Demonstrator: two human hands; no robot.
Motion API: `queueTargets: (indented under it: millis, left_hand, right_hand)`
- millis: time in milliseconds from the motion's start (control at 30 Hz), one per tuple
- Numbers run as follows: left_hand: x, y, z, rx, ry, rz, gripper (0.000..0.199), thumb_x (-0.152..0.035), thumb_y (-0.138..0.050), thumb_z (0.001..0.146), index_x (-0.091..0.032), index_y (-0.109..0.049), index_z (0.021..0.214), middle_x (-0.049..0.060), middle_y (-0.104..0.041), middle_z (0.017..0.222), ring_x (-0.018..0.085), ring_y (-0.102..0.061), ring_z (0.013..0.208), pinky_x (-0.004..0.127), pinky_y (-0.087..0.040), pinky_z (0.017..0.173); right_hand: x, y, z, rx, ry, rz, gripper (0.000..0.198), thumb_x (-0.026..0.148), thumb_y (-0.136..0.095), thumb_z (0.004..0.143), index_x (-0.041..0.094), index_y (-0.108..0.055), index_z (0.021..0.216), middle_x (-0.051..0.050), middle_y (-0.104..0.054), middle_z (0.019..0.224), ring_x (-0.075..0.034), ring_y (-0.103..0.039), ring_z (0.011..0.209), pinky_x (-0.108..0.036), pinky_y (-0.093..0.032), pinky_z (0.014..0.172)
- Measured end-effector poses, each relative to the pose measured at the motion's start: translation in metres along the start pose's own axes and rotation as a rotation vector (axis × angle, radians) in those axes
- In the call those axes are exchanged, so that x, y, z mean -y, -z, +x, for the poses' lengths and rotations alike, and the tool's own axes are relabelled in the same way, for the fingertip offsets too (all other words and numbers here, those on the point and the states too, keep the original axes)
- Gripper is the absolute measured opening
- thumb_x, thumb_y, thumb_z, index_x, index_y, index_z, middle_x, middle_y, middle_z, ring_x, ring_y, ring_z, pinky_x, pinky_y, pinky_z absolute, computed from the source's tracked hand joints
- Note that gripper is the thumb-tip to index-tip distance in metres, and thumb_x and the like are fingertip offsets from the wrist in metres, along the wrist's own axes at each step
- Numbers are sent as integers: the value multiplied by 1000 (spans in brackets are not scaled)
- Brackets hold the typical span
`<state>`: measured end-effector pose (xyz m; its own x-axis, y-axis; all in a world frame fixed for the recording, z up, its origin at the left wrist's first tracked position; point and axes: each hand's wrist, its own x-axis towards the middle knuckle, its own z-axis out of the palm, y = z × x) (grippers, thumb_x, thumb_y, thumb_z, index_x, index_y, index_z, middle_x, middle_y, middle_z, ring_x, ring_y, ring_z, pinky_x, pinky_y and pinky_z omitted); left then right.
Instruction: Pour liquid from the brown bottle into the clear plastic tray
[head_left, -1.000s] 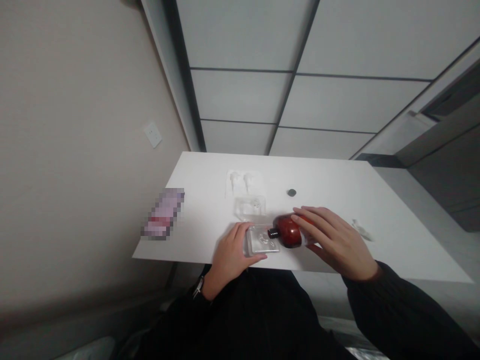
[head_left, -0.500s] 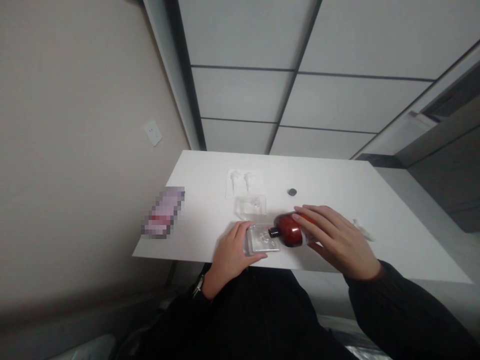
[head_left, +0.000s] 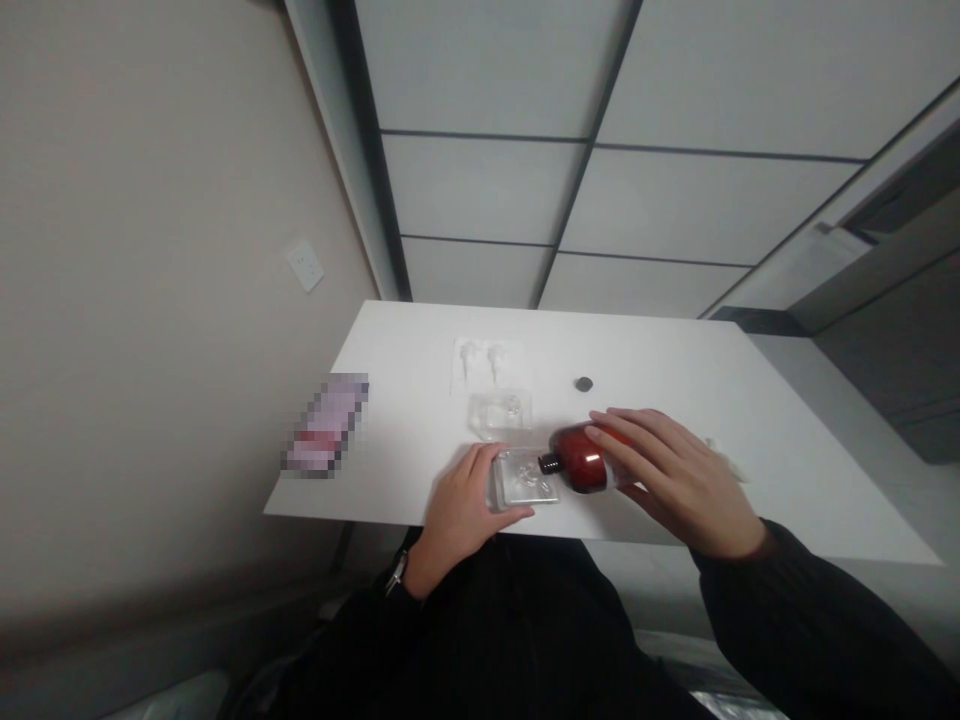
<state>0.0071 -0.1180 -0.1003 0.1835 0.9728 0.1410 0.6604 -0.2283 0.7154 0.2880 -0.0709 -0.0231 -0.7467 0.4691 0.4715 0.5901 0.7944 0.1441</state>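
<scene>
My left hand [head_left: 466, 497] grips a clear square container [head_left: 529, 478] at the table's near edge, thumb along the front and fingers along the left side. In my right hand [head_left: 667, 475] is a reddish-brown bottle [head_left: 583, 458], tipped onto its side with its dark uncapped neck pointing left over the container's opening. The bottle's far end is covered by my fingers. Whether liquid runs out of the neck I cannot make out. Just beyond the container lies a clear plastic piece [head_left: 499, 412], perhaps a lid or a second box.
Two white pump heads [head_left: 480, 360] lie at the back of the white table [head_left: 405, 400]. A dark round cap [head_left: 583, 384] lies right of them. A pixelated pinkish object [head_left: 328, 425] is at the left edge. Something pale and crumpled [head_left: 726, 460] lies behind my right hand.
Almost nothing differs. The bottle's neck has shifted very slightly to the right over the container; both hands keep their hold.
</scene>
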Motion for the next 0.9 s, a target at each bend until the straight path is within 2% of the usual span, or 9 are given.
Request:
queueTargets:
  millis: [200, 533, 733, 900]
  left_hand:
    - [0, 0, 0, 3, 3, -1, 75, -38, -95, 74, -26, -53, 135, 9, -66, 130, 33, -67, 121, 50, -56, 103]
    - [3, -2, 0, -2, -4, 5, 75, -38, -94, 75, -26, -53, 136, 9, -66, 130, 32, -67, 121, 49, -56, 103]
    - [3, -2, -1, -11, 3, -8, 74, -39, -94, 75, -28, -54, 136, 8, -66, 131, 32, -67, 120, 49, -56, 103]
    - [1, -2, 0, -10, 6, -18, 74, -37, -95, 73, -27, -54, 135, 8, -67, 130, 32, -67, 120, 49, -56, 103]
  right_hand:
    - [-1, 1, 0, 4, 19, -21, 85, 1, -60, 93, 18, -26, 168, -18, -67, 143, -37, -65, 126, -60, -61, 97]
    - [-1, 1, -2, 13, 19, -46, 76, 1, -62, 92, 17, -39, 163, -18, -67, 144, -36, -64, 129, -58, -59, 101]
    - [-2, 0, -2, 4, 20, -17, 77, 3, -61, 94, 18, -35, 165, -18, -67, 144, -36, -65, 128, -58, -60, 100]
    - [-2, -2, -3, -1, -40, 49, 78, 4, -62, 91, 20, -38, 164, -16, -68, 144, -33, -67, 126, -55, -60, 103]
